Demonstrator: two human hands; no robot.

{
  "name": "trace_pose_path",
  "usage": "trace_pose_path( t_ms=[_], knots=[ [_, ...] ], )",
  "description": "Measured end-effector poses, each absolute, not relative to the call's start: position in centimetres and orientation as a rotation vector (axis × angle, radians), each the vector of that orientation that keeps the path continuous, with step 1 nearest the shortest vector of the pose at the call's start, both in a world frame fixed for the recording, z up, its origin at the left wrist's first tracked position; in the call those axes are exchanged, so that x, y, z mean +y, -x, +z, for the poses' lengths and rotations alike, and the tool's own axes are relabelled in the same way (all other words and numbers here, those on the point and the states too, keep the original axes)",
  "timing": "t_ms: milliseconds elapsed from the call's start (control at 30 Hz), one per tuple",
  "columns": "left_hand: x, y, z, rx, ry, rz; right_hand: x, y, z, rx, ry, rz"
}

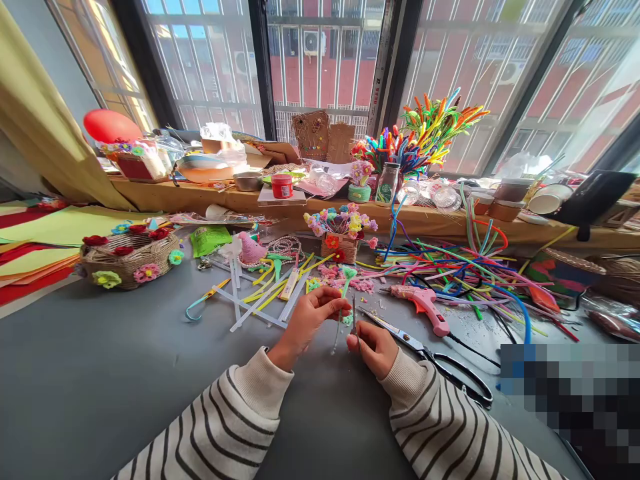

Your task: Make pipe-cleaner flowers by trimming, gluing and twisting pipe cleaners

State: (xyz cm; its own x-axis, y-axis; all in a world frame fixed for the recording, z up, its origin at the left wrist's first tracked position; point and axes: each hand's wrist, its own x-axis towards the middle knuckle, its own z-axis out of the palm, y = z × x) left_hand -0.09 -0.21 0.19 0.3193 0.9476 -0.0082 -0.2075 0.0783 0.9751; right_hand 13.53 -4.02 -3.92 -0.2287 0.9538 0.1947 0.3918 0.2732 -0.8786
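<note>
My left hand (313, 321) pinches a light green pipe-cleaner flower (349, 273) between thumb and fingers. Its head points up, and a thin pale stem hangs below the fingers. Close beside it, my right hand (374, 345) is closed round small metal scissors (355, 308), their slim blades pointing up near the stem. The handle is mostly hidden in the fingers. Large black-handled scissors (407, 339) lie just right of my right hand. Behind them rests a pink glue gun (423, 305). Clear glue sticks (260, 303) are scattered left of my left hand.
A twine basket with crocheted flowers (131, 259) stands at left, beside coloured sheets (55, 230). Loose pipe cleaners (450, 267) pile up at back right. A small flower pot (340, 247) stands at the back, before a crowded window ledge (220, 198).
</note>
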Motion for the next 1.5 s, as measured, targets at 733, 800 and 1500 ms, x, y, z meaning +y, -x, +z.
trace_pose_path(
  t_ms=[733,800,1500],
  knots=[
    [-0.24,0.04,-0.03,0.804,-1.352,0.836,-3.80,-13.49,-4.24,-1.855,1.253,0.811],
    [-0.32,0.07,0.09,0.801,-1.366,0.816,-3.86,-13.47,-4.24,-1.870,1.240,0.815],
    [-0.17,0.09,0.13,0.841,-1.338,0.871,-3.62,-13.64,-4.36,-1.802,1.275,0.784]
  ],
)
